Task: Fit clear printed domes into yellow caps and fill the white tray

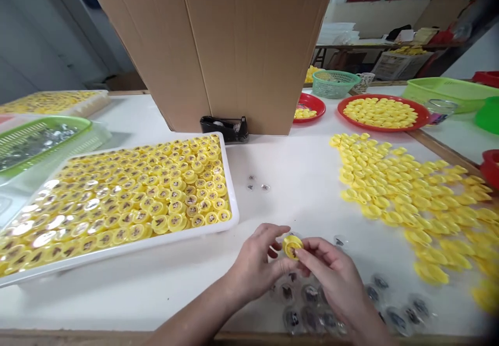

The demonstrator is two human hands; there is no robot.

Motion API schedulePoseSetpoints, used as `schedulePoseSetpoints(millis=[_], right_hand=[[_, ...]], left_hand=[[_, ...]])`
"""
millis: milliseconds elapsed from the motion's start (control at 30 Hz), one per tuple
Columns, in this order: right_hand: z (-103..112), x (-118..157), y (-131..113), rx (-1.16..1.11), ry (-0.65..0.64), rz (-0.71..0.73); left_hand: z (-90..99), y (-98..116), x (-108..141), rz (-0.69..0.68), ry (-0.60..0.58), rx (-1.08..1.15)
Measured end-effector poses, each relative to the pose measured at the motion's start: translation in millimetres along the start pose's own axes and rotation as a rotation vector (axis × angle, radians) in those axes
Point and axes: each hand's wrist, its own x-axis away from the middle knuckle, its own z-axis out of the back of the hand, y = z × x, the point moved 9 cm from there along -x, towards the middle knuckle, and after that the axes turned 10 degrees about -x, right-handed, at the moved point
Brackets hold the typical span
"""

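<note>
Across the white tabletop (288, 164) from me, a person is working with both bare hands close together. The right hand (331, 273) is clamping a small round yellow plastic piece with a dark printed centre (291, 247), its thumb pressing on the face and its fingers curling behind. The left hand (255, 260) is reaching in from the other side, index finger and thumb spreading around the piece's edge; I cannot tell whether they are gripping it or only bordering it. The piece is sitting between the two hands, above the tabletop.

Beneath and beside the right hand, clear round plastic discs with dark centres (311, 292) are lying scattered. Three more little clear discs (265, 187) are resting farther off, near the white rectangular plastic tray (234, 211), which is holding tightly packed rows of yellow pieces with printed centres (156, 205).

To the person's right, many plain yellow oval-looking plastic pieces (413, 200) are spreading over the tabletop, and behind them a round red plastic plate (423, 113) is carrying more. A black tape dispenser (226, 129) is standing against a tall brown cardboard box (241, 50).
</note>
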Motion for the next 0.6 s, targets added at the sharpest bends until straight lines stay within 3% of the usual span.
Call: schedulePoseSetpoints(millis=[167,267,333,400,500,600], right_hand=[[-24,-1,-13,-0.108,-0.085,-0.008],[-38,0,-19,-0.123,-0.12,-0.01],[-32,0,-22,-0.094,-0.096,-0.009],[-12,2,-25,-0.028,-0.026,0.011],[41,6,-26,0.097,0.126,0.04],[106,15,-19,0.193,0.31,0.061]], left_hand=[[11.4,61,12,-0.341,-0.024,-0.499],[33.1,69,11,-0.393,-0.012,-0.642],[63.6,61,5,-0.354,0.043,-0.73],[105.1,44,-3,-0.263,0.133,-0.845],[168.9,11,-14,-0.053,0.256,-1.071],[205.2,-19,-20,0.114,0.265,-1.222]])
